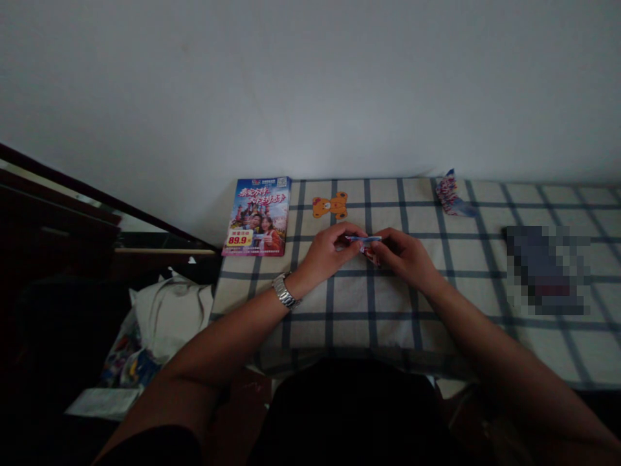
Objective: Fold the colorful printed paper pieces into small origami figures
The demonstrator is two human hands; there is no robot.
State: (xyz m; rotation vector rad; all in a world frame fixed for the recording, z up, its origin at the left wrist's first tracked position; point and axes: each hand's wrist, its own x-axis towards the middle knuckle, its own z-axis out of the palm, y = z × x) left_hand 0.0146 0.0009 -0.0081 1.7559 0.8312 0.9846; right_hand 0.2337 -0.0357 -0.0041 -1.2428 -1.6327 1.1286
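Observation:
My left hand (334, 251) and my right hand (403, 256) meet above the checked tablecloth, fingers closed in a pinch. Between their fingertips is a small folded piece of printed paper (369, 252), blue along the top and reddish below. The fingers cover much of it. Just beyond my left hand lies a brown teddy bear picture (330, 206), flat on the cloth. A stack of printed flyers (257, 217), blue and pink, sits to the left of it. A silver watch is on my left wrist.
The checked tablecloth (349, 330) reaches back to a pale wall. A crumpled or folded colourful paper piece (453, 194) stands at the back right, with a blurred dark flat object (541, 268) nearer me. Left of the table is a bag of mixed items (169, 310).

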